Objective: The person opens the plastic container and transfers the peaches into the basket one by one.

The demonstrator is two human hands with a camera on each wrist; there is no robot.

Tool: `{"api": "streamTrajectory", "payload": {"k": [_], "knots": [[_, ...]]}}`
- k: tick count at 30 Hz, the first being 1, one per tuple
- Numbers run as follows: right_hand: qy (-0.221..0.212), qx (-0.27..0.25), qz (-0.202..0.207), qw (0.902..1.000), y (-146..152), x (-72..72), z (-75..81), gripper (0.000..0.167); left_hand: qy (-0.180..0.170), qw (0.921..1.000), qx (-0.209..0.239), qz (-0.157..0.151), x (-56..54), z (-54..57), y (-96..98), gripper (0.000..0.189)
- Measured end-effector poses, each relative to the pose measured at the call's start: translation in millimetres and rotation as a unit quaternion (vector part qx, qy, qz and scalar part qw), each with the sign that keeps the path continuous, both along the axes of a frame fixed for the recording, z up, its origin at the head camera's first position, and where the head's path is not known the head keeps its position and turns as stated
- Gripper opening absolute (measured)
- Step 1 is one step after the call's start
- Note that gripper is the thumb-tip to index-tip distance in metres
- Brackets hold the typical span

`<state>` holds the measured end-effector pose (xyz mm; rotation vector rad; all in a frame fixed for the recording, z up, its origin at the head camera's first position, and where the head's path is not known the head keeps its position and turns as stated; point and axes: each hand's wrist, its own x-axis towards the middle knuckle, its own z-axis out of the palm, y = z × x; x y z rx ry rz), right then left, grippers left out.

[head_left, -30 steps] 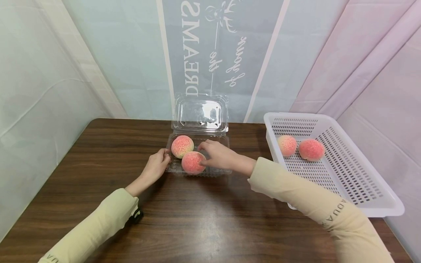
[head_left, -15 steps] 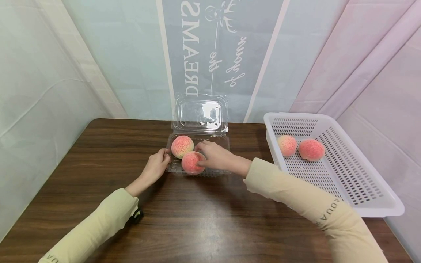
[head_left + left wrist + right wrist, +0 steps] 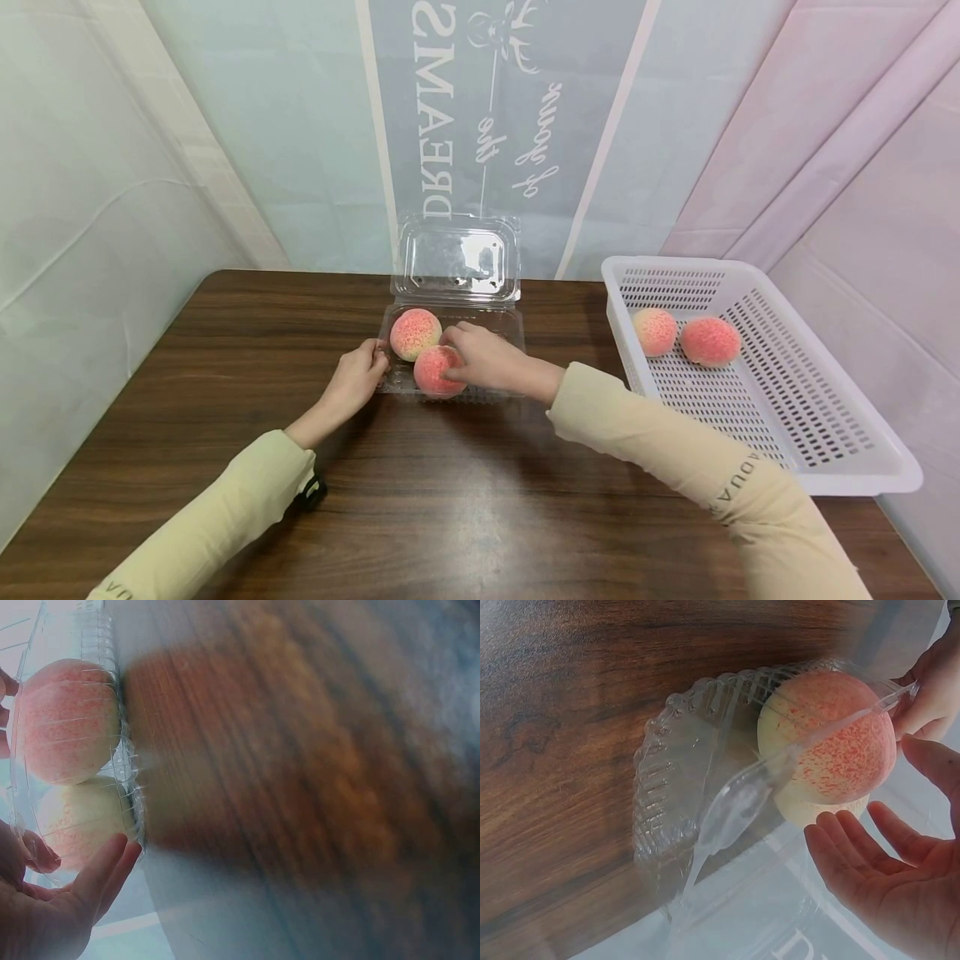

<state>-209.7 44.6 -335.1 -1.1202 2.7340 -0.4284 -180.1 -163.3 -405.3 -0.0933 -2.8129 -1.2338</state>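
Note:
An open clear plastic clamshell box [image 3: 487, 393] stands at the back of the table, its lid [image 3: 453, 260] raised against the backdrop. Two peaches lie in its left half: one peach [image 3: 415, 335] behind, the other peach [image 3: 432, 372] in front. My left hand [image 3: 349, 377] pinches the box's left rim between thumb and fingers [image 3: 109, 881]. Over the front peach reaches my right hand [image 3: 491, 358], thumb on its near side and fingers on its far side. In the right wrist view those fingers [image 3: 840, 851] are slightly bent and spread from the thumb; firm contact cannot be told.
A white perforated plastic basket [image 3: 840, 433] stands on the right side of the dark wooden table [image 3: 450, 508]. Inside it lie a paler peach [image 3: 655, 332] and a redder peach [image 3: 710, 342]. A fabric backdrop [image 3: 315, 150] rises right behind the table.
My right hand has shifted slightly left, further over the front peach, and the forearm moved with it. The peaches, the box and my left hand have stayed in place.

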Motion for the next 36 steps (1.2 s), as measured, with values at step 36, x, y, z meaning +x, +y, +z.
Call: {"api": "streamTrajectory", "payload": {"k": [36], "knots": [[-0.041, 0.031, -0.08, 0.9954, -18.9, 2.5, -16.9, 0.064, 0.004, 1.0, 0.002, 0.001, 0.6, -0.8, 0.7, 0.03]]}}
